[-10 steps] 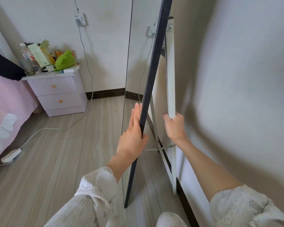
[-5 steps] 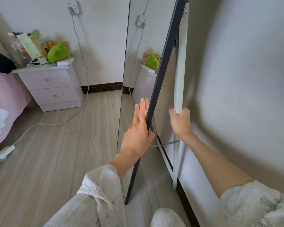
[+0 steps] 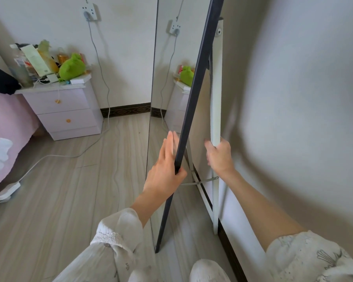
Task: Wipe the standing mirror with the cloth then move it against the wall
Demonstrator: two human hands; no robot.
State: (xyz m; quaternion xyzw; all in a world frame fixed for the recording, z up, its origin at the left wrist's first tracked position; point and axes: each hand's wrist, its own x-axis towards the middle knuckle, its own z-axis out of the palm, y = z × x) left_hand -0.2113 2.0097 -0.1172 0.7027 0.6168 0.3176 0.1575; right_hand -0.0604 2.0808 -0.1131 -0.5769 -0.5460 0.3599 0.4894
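Your left hand (image 3: 165, 169) reaches forward, fingers straight along the glass, thumb hooked over the dark frame edge of the one standing mirror (image 3: 192, 94). Your right hand (image 3: 220, 154) has its fingers wrapped round the mirror's white rear leg (image 3: 216, 88), just beside the wall (image 3: 293, 98). One bedside table (image 3: 69, 110) stands far left.

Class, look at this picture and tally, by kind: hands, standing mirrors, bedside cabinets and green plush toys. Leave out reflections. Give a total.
Hands: 2, left hand and right hand
Standing mirror: 1
Bedside cabinet: 1
Green plush toy: 1
Total: 5
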